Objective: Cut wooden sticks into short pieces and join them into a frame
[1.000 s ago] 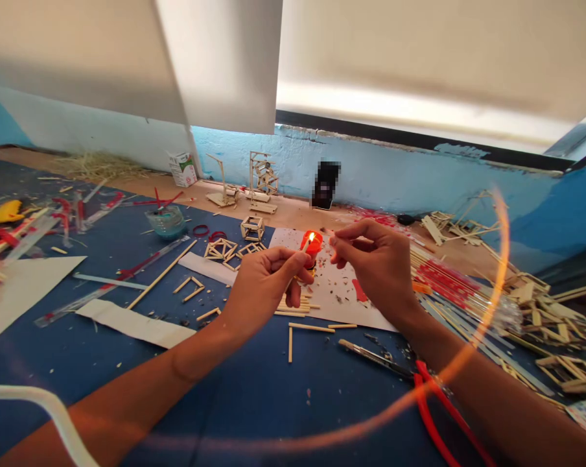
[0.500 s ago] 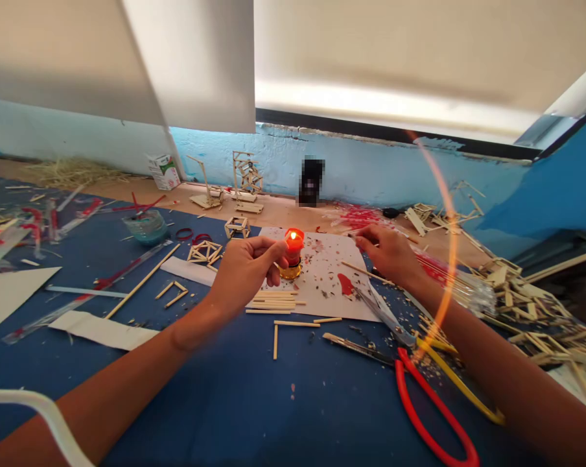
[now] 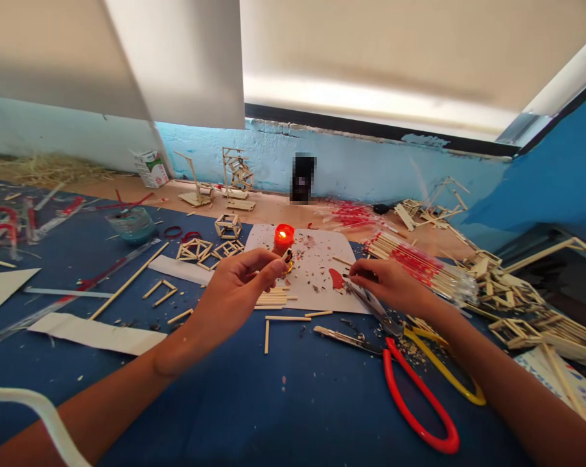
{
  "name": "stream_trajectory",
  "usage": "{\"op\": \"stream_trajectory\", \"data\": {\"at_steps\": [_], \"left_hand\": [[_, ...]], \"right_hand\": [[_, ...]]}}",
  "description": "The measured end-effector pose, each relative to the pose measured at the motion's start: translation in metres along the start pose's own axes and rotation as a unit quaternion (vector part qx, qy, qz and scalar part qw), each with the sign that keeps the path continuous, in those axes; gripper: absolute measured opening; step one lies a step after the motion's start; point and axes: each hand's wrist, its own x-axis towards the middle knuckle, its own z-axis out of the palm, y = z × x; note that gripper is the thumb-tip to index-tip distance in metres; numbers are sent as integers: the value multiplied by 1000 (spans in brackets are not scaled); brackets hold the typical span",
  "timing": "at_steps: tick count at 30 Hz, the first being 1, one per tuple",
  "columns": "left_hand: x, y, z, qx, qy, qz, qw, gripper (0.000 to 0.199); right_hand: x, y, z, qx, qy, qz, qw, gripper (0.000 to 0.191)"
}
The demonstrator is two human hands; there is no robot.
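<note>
My left hand (image 3: 244,282) is closed in a pinch on a short wooden stick (image 3: 287,254) with a dark end, just in front of a lit red candle (image 3: 284,237). The candle burns on the white paper (image 3: 317,295), which bears dark specks and a red wax patch (image 3: 336,279). My right hand (image 3: 387,280) hovers over the paper's right edge, its fingertips pressed together. What they pinch, if anything, is too small to name. Shears (image 3: 390,331) with one red and one yellow handle lie below that hand. Several cut sticks (image 3: 273,298) lie beside my left fingertips.
A craft knife (image 3: 346,338) lies on the blue table (image 3: 254,415). Stick frames (image 3: 228,226) stand left of the candle, near a glass bowl (image 3: 132,224). Bagged red-marked sticks (image 3: 414,259) and piled stick structures (image 3: 511,285) occupy the right side.
My left hand has drawn back from the candle flame toward me, and the stick's dark end now shows. The right hand has come down and nearer, toward the shears' tips. The view has shifted slightly.
</note>
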Motion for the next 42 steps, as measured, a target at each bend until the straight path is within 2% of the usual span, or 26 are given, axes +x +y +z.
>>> {"op": "stream_trajectory", "data": {"at_steps": [3, 9, 11, 13, 16, 19, 23, 26, 29, 33, 35, 37, 39, 42], "left_hand": [[-2, 1, 0, 15, 6, -13, 1000, 23], [-5, 1, 4, -52, -35, -43, 997, 21], [-6, 2, 5, -67, -47, -48, 996, 19], [-9, 3, 6, -71, -58, -55, 994, 18], [-15, 5, 7, -79, -62, -52, 994, 18], [-20, 6, 9, -95, -54, -28, 994, 16], [-28, 6, 11, -97, -37, 9, 995, 13], [-34, 6, 12, -94, -21, 34, 995, 12], [-39, 1, 7, -67, -15, 23, 997, 9], [-39, -18, -15, 74, 1, -55, 996, 54], [-38, -29, -26, 147, 42, -68, 986, 49], [-38, -37, -35, 212, 54, -40, 975, 36], [-40, -41, -37, 273, 10, 21, 962, 31], [-45, -44, -34, 335, -84, 99, 933, 52]], "right_hand": [[0, -5, 4, -16, -3, -9, 1000, 21], [5, -7, 3, -9, 17, -18, 1000, 25], [2, -19, 0, 0, 43, -12, 999, 26], [-3, -42, -1, 62, 57, -12, 996, 27], [-12, -87, 3, 267, 30, -34, 963, 25], [-15, -121, 15, 388, 11, -47, 921, 21], [-13, -132, 30, 509, 15, -35, 860, 18], [-13, -131, 32, 543, -1, -26, 839, 19], [-15, -129, 30, 509, 17, -26, 860, 15], [-16, -121, 30, 359, 84, -30, 929, 4], [-15, -117, 35, 269, 97, -60, 956, 5], [-13, -114, 42, 199, 91, -99, 971, 10], [-12, -112, 49, 155, 90, -125, 976, 12], [-13, -110, 59, 118, 89, -142, 979, 12]]}}
